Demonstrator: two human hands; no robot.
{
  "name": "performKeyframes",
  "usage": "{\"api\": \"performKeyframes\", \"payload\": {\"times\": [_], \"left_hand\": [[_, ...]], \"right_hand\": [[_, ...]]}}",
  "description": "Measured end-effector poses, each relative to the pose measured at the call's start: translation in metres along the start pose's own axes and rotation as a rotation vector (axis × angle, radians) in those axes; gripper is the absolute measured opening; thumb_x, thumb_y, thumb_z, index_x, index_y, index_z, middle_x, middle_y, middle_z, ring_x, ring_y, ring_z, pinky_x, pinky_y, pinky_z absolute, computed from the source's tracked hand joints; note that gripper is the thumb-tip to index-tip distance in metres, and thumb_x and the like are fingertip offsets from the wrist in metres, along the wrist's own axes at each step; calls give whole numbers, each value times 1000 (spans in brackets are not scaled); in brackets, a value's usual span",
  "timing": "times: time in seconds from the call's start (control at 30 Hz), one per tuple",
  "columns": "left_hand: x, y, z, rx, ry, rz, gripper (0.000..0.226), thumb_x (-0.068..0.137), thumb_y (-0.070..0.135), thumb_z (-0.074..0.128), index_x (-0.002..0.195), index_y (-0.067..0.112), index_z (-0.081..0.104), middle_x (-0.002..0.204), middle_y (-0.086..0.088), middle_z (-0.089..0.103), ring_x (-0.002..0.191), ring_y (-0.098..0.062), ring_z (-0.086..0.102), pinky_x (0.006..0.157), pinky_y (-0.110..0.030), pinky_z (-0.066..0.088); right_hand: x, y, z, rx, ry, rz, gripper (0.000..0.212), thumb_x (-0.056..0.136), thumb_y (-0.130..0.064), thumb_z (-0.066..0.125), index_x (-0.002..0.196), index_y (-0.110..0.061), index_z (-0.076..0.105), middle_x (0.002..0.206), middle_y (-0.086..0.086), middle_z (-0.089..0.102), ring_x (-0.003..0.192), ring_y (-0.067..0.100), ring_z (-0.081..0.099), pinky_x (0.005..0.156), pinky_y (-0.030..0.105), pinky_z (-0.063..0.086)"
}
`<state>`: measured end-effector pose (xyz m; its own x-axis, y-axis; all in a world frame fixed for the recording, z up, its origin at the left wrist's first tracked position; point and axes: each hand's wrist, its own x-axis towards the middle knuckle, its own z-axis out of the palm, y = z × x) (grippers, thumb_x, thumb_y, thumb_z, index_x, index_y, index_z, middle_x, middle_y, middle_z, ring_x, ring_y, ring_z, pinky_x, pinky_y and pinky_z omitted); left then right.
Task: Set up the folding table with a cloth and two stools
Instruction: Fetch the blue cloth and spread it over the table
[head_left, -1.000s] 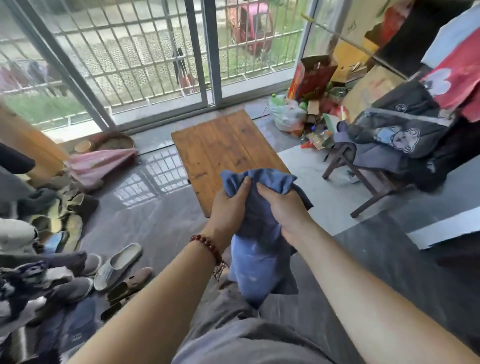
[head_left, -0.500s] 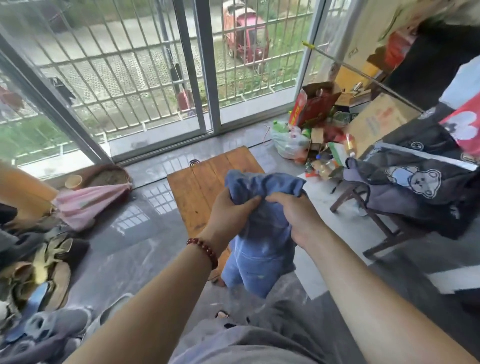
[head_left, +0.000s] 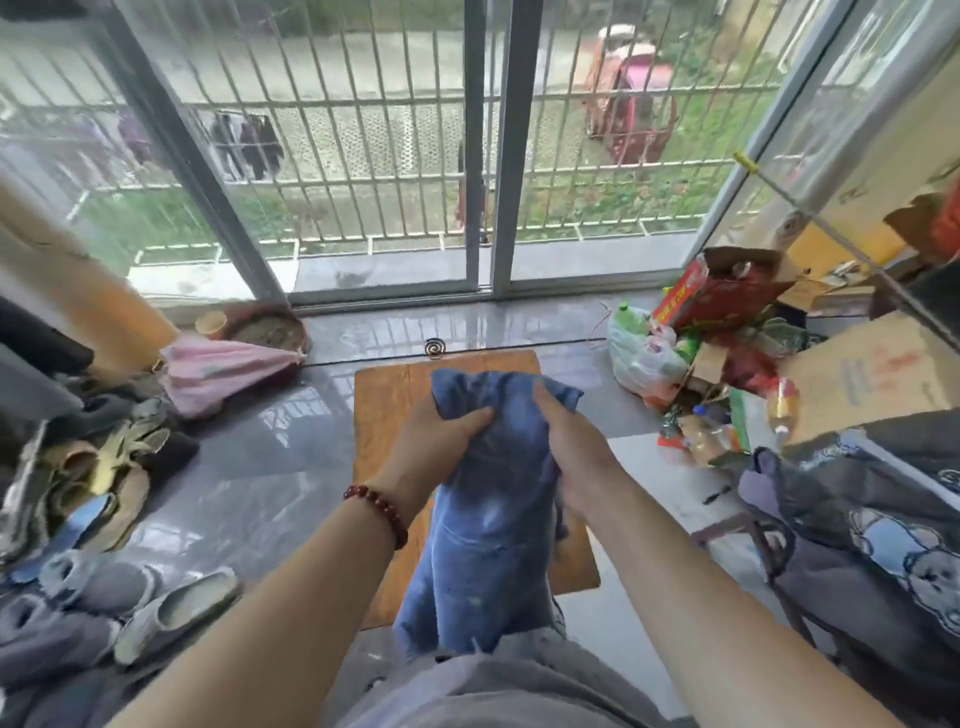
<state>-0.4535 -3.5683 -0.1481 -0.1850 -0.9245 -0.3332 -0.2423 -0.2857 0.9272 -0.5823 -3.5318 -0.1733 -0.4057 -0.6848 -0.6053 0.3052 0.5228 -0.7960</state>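
A bunched blue cloth (head_left: 485, 525) hangs in front of me, gripped near its top by both hands. My left hand (head_left: 436, 447), with a red bead bracelet on the wrist, clutches its left side. My right hand (head_left: 574, 452) clutches its right side. Directly below and beyond the cloth stands the low wooden folding table (head_left: 387, 415), its bare brown top facing up on the grey floor. A wooden stool (head_left: 748, 525) stands at the right, covered by dark clothes; only part of its frame shows.
Shoes and slippers (head_left: 119, 525) are piled at the left, with a folded pink umbrella (head_left: 223, 366) behind them. Bags, boxes and bottles (head_left: 727, 374) crowd the right. A sliding glass door (head_left: 483, 156) with bars closes the far side. A mosquito coil (head_left: 435, 347) lies beyond the table.
I have stepped closer, so the table now lies straight under the cloth. Both hands keep their grip on the cloth, which hangs lower over the tabletop.
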Motion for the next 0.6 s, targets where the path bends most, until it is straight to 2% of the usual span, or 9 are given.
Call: {"api": "performKeyframes", "payload": {"times": [0.07, 0.17, 0.27, 0.3, 0.37, 0.43, 0.5, 0.6], "left_hand": [[11, 5, 12, -1, 48, 17, 12, 84, 6, 66, 92, 13, 61, 78, 9, 59, 74, -2, 56, 57, -3, 44], [27, 7, 36, 35, 120, 38, 19, 83, 8, 66, 102, 9, 64, 89, 1, 65, 90, -15, 61, 76, -21, 50], [27, -6, 52, 28, 197, 13, 21, 81, 4, 66, 100, 12, 61, 84, 8, 60, 80, -6, 57, 65, -8, 45], [27, -11, 54, 23, 210, -10, 21, 81, 3, 66, 100, 12, 62, 83, 9, 61, 80, -6, 57, 62, -7, 44], [25, -21, 57, 66, 201, -57, 18, 81, 4, 65, 97, 11, 65, 82, 8, 65, 80, -8, 60, 63, -13, 46], [28, -27, 57, 94, 204, -132, 17, 80, 7, 67, 97, 8, 64, 84, 3, 66, 82, -13, 62, 66, -20, 47], [31, -30, 55, 115, 205, -164, 18, 79, 9, 68, 97, 7, 61, 83, 2, 65, 81, -15, 62, 65, -21, 46], [33, -30, 51, 132, 243, -150, 20, 82, 12, 68, 98, 13, 57, 83, 7, 61, 78, -7, 58, 65, -17, 44]], "right_hand": [[18, -13, -11, 27, -27, 15, 48, 89, -52, 54, 111, -9, 59, 93, 9, 61, 87, 21, 61, 78, 32, 51], [37, -25, -27, 97, -119, 70, 43, 91, -43, 55, 114, -7, 60, 110, 12, 64, 101, 23, 62, 81, 31, 51], [54, -23, -40, 63, -139, 96, 26, 92, -31, 59, 99, -6, 62, 102, 11, 65, 94, 22, 63, 81, 33, 51], [58, -21, -43, 33, -139, 103, 26, 92, -28, 60, 102, -4, 62, 105, 13, 65, 96, 23, 63, 84, 35, 51], [67, -15, -45, -39, -122, 122, 34, 90, -26, 61, 113, 0, 60, 116, 17, 63, 106, 27, 61, 96, 42, 49], [76, -13, -46, -103, -155, 125, 29, 92, -24, 59, 112, -3, 61, 119, 17, 63, 109, 29, 60, 100, 46, 46], [81, -15, -46, -171, -187, 123, 27, 93, -24, 57, 111, -5, 60, 112, 13, 64, 101, 28, 61, 96, 45, 49], [85, -16, -44, -224, -221, 94, 22, 92, -24, 58, 106, -7, 59, 100, 11, 62, 89, 26, 60, 87, 42, 52]]}}
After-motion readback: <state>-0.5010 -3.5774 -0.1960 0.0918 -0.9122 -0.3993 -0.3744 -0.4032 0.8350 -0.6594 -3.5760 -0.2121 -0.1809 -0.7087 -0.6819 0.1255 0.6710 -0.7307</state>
